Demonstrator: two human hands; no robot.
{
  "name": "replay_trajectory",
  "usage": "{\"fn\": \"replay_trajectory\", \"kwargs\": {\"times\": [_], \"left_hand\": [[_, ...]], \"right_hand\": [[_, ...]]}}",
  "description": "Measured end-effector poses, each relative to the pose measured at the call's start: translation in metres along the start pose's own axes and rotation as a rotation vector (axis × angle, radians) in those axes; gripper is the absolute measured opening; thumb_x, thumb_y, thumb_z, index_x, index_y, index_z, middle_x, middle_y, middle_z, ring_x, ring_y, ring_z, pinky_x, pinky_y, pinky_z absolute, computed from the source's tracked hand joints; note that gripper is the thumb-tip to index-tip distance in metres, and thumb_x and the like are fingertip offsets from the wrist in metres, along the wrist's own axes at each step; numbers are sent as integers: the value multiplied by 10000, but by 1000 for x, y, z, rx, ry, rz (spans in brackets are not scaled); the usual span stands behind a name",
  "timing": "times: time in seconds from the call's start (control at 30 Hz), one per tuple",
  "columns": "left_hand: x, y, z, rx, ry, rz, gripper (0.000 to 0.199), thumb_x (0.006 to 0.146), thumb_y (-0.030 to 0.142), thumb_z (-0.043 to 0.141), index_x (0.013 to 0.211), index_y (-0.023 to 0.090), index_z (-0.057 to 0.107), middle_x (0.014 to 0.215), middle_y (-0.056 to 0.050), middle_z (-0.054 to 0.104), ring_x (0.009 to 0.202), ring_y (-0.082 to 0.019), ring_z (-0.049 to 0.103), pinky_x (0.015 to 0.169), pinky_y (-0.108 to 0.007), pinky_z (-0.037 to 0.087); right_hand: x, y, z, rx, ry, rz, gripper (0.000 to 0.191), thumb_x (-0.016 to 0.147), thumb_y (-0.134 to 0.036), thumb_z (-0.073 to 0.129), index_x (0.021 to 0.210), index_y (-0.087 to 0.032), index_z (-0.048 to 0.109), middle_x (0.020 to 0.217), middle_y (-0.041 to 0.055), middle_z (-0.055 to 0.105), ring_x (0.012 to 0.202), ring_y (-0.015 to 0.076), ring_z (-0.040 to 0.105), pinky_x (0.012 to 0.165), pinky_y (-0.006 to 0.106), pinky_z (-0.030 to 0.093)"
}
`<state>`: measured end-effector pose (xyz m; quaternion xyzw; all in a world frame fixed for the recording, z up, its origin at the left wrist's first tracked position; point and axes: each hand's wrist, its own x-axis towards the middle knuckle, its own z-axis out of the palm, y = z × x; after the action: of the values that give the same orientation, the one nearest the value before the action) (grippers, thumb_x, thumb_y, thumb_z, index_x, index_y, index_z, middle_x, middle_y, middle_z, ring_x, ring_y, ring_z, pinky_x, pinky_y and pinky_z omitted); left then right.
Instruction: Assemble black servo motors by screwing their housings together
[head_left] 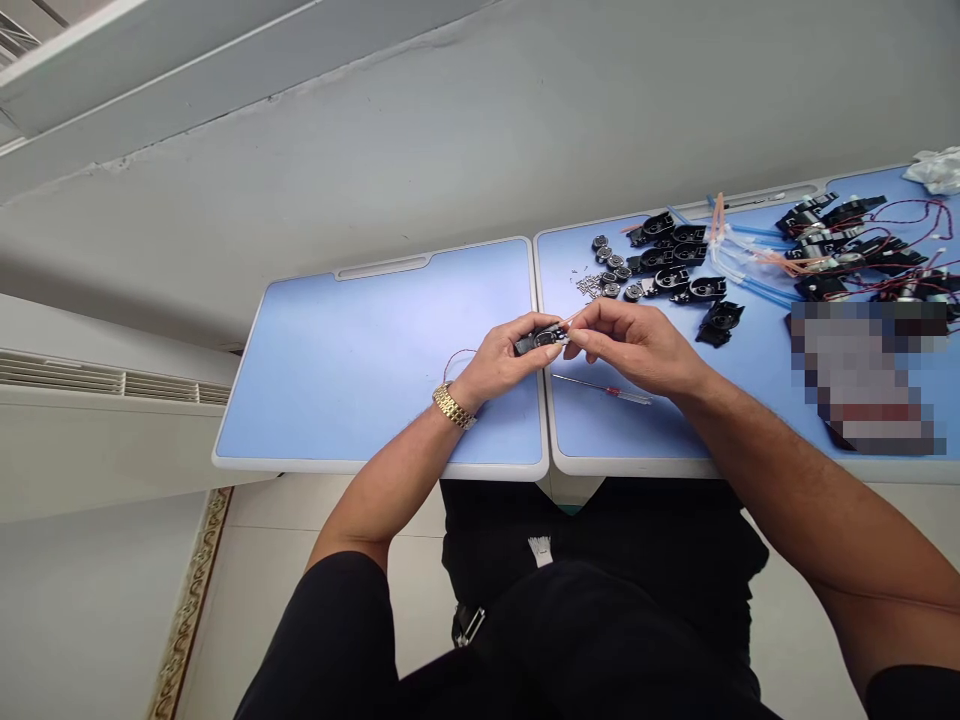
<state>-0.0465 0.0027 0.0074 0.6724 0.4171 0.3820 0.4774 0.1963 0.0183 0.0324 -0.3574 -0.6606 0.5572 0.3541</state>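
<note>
As L hand (499, 362) grips blk plastic pt (538, 342), R fingers (581, 332) touch its end.

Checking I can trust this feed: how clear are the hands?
Head view: glare pales the blue table around the hands; the black part between the left hand and right hand is small, its fine detail soft; wide-lens distortion bends the table edges; a pixelated block hides part of the table's right side.

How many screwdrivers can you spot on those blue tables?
1: a slim, red-marked screwdriver lies on the right blue table, just below the right hand. The blurred patch at far right could hide more.
</note>
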Motion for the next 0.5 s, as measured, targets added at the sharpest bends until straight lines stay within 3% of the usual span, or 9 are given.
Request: {"fn": "replay_trajectory", "kwargs": {"times": [0.23,0.5], "left_hand": [[0,4,0,-33,-9,28,518,953,604,823,1282,205,802,1253,-100,827,1044,-220,731,924,-354,569],[-1,2,-1,-45,-31,55,524,982,611,804,1307,200,786,1264,-109,811,1073,-222,733,952,-361,575]], "right_hand": [[-1,-6,-2,-60,21,-29,344,994,-570,826,938,-234,771,815,43,797,721,174,672,691,359,521],[0,-6,1,73,-7,31,442,961,-669,837,926,-236,752,833,62,819,745,186,721,682,353,582]]}}
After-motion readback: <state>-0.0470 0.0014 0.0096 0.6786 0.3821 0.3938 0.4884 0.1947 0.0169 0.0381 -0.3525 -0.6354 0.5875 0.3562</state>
